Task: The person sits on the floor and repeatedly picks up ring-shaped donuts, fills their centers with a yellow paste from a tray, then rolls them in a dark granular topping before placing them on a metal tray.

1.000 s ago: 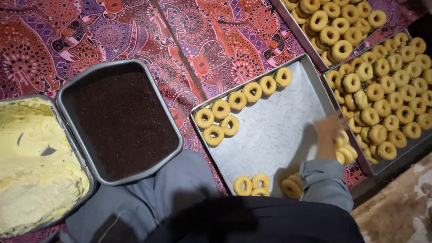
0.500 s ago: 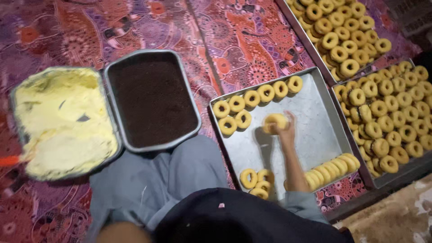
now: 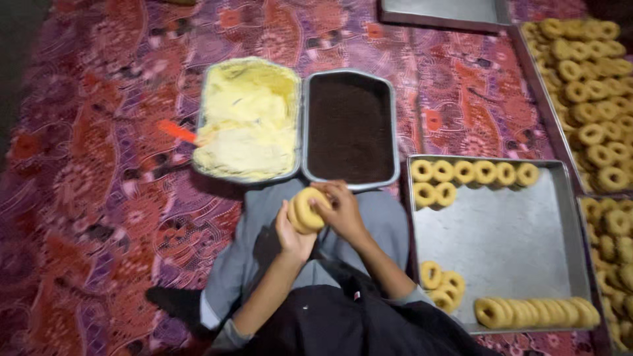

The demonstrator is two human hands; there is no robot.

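Note:
Both my hands meet over my lap on two ring-shaped biscuits [image 3: 307, 209] held together. My left hand [image 3: 292, 238] cups them from below, my right hand [image 3: 341, 209] grips them from the right side. Just beyond my hands lies a grey tray of dark brown crumbs [image 3: 350, 126], and left of it a tray of pale yellow cream [image 3: 247, 120] with an orange-handled tool [image 3: 178, 132] at its left edge. To my right a metal tray [image 3: 508, 244] holds rows of ring biscuits [image 3: 473, 173] at its far edge and more rings [image 3: 535, 312] at its near edge.
Large trays packed with several ring biscuits [image 3: 593, 112] stand at the far right. An empty metal tray [image 3: 443, 12] lies at the top. A red and purple patterned cloth [image 3: 112, 198] covers the floor. My grey-trousered legs [image 3: 257, 264] stretch under my hands.
My right hand has left the metal tray at the right and come to my lap with a biscuit. My left hand has come into view and now holds the biscuits too. The view has swung left.

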